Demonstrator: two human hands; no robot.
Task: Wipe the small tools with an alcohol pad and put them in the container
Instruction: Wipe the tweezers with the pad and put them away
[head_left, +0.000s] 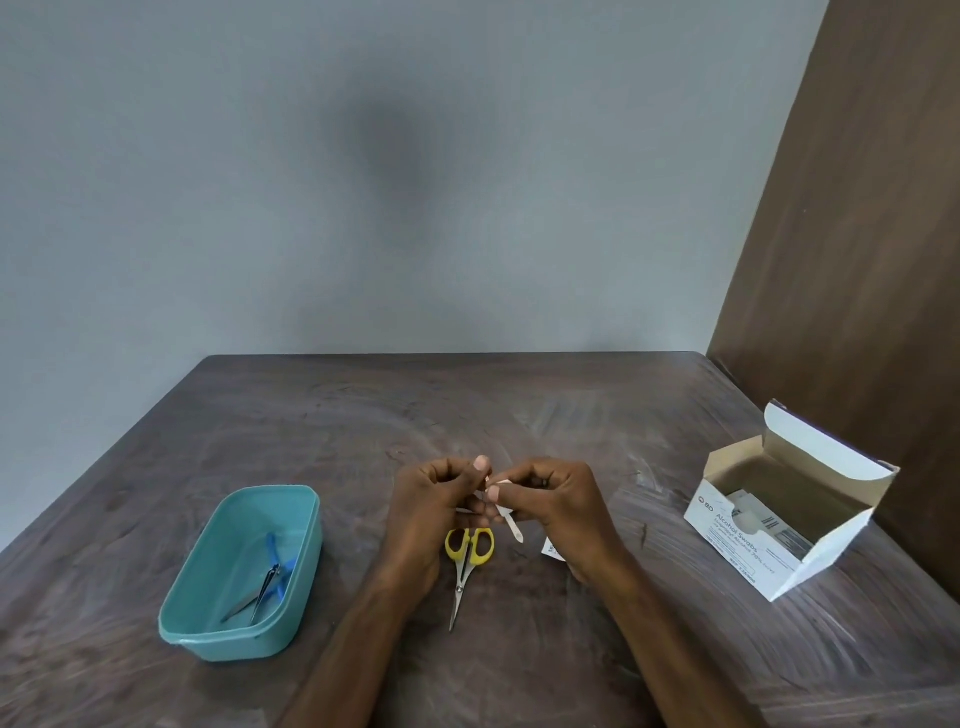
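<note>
Head view, one frame, dark wooden table (519, 415) filling the lower half, grey wall above, brown panel at the right edge. Item: left hand (431, 512), centre of frame, fingers curled together and pinched on a small white alcohol pad (491, 493) held between the two hands; thumb tip raised at the top. Item: right hand (558, 499), just right of centre, fingers closed on a slim pale stick-like tool (511, 525), off-white, flat, narrow, its free end slanting down and to the right below the fingers; its upper end meets the pad, mostly hidden by the fingertips. Item: small scissors (465, 564), yellow loop handles, thin metal blades shut and pointing toward the bottom of the frame, lying on the table directly below the hands. Item: teal plastic container (306, 525), rectangular with rounded corners, lower left of frame, holding a blue-handled tool (275, 558) and metal tweezers (254, 597), the two crossed over one another. Item: white cardboard box (737, 556) printed "Alcohol Swabs", right side of frame, lid flap open, packets visible inside. Item: torn white wrapper (553, 551), partly hidden behind the right wrist, flat on the table.
</note>
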